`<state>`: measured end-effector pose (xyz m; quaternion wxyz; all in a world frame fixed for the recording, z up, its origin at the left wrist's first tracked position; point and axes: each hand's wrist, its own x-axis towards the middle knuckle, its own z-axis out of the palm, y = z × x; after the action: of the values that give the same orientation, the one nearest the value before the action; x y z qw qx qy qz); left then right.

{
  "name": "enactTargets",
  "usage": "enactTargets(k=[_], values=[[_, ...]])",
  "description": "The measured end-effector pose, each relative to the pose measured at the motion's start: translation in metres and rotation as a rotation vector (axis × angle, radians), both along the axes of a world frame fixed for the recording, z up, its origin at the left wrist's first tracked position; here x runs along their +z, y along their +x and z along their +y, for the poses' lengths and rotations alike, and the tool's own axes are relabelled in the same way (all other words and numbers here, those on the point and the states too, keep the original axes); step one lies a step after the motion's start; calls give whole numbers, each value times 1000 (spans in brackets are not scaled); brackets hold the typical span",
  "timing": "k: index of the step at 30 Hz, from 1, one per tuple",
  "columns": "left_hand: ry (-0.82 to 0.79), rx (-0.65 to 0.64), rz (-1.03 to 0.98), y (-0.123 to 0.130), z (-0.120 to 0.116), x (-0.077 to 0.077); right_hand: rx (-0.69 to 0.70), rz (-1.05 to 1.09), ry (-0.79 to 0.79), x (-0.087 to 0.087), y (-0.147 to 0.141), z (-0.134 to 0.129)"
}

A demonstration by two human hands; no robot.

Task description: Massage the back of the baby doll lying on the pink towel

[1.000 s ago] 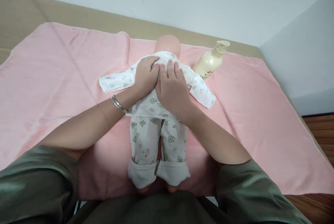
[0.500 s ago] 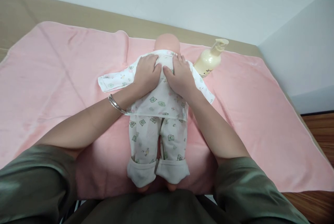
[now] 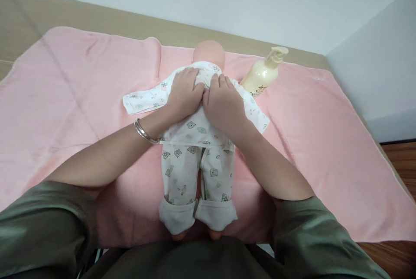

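The doll (image 3: 199, 137) lies on the pink blanket (image 3: 325, 140). I guess it is light, with a hard head (image 3: 209, 52) and soft clothes (image 3: 182, 175) that could slide, so I'd hold its middle. My left hand (image 3: 184, 95) and right hand (image 3: 225, 106) rest loosely spread on its shirt (image 3: 195, 131), gripping nothing.
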<state>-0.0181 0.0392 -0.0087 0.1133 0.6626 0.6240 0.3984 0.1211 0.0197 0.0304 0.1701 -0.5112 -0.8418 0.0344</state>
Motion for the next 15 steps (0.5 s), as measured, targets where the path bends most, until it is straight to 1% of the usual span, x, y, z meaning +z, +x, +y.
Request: enactTargets(k=[2,3,6,9,11,13,15], values=[[-12,4,-20,-7,8,0,18,17,16,0,-2,-9],[-13,4,-20,-9,10,-1,30,19,4,0,-2,-9],[5,4,16,-8,9,-1,49,41,-73,1,4,8],[40,-12,71,0,-4,0,29,85,-139,-1,13,35],[57,-41,110,8,-16,2,15,93,-156,-3,17,48],[55,-77,139,13,-25,4,13,76,-149,-3,18,53],[39,-97,141,16,-29,6,8,49,-139,-2,16,49]])
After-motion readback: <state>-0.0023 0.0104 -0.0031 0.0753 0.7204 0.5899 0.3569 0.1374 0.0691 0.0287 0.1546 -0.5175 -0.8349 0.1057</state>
